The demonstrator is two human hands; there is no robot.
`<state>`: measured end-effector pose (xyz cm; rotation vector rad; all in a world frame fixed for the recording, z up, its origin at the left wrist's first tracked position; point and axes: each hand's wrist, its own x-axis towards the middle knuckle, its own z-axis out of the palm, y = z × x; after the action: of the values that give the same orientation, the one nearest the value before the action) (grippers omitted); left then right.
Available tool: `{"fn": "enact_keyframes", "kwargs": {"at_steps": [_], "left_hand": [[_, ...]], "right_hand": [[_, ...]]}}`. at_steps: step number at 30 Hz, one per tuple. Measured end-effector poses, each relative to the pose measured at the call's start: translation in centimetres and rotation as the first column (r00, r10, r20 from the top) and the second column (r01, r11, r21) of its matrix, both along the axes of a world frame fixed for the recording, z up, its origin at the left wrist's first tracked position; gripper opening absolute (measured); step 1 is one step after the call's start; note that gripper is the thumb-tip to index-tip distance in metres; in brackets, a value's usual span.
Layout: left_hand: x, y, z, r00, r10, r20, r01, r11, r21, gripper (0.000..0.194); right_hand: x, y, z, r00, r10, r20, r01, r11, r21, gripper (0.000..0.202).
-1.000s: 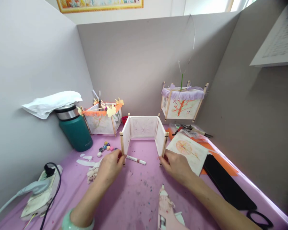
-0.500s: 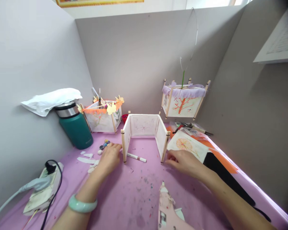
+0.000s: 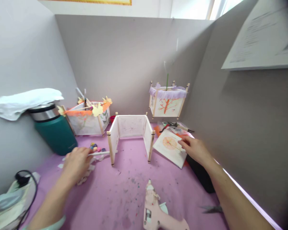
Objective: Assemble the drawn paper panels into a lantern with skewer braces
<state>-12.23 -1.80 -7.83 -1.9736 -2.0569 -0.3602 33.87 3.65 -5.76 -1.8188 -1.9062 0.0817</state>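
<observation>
A three-sided frame of white panels [image 3: 132, 126] with wooden corner sticks stands upright on the purple table, its open side facing me. My left hand [image 3: 78, 161], left of it, is closed on a slim white marker [image 3: 99, 153] that points toward the frame's front left post. To the right, my right hand [image 3: 194, 148] has its fingers pinched over the right edge of a white panel [image 3: 169, 147] with an orange round drawing. Whether the fingertips grip that panel is hard to tell. A pink glue gun [image 3: 156, 209] lies in front of the frame.
A green bottle [image 3: 56, 132] and an orange-trimmed lantern [image 3: 88, 123] stand at the left. A purple-fringed lantern [image 3: 168, 103] hangs at the back right. Scissors [image 3: 212, 209] lie by my right forearm, a power strip [image 3: 16, 198] at the front left.
My left hand has moved left and now holds the marker that lay inside the frame. My right hand has moved onto the drawn panel, which is turned and shifted. The camera view has swung right.
</observation>
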Motion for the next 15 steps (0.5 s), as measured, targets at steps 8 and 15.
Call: {"fn": "enact_keyframes", "kwargs": {"at_steps": [8,15], "left_hand": [[-4.7,0.6,-1.8,0.992,0.116,-0.046,-0.105,0.978,0.179,0.025],[-0.2,-0.7,0.8,0.998,0.048,0.049,-0.064,0.9,0.43,0.031]], "right_hand": [[2.1,1.1,-2.0,0.956,-0.253,0.149,0.254,0.967,0.008,0.029],[2.0,1.7,-3.1,0.971,-0.188,0.148,0.195,0.98,-0.033,0.034]]}}
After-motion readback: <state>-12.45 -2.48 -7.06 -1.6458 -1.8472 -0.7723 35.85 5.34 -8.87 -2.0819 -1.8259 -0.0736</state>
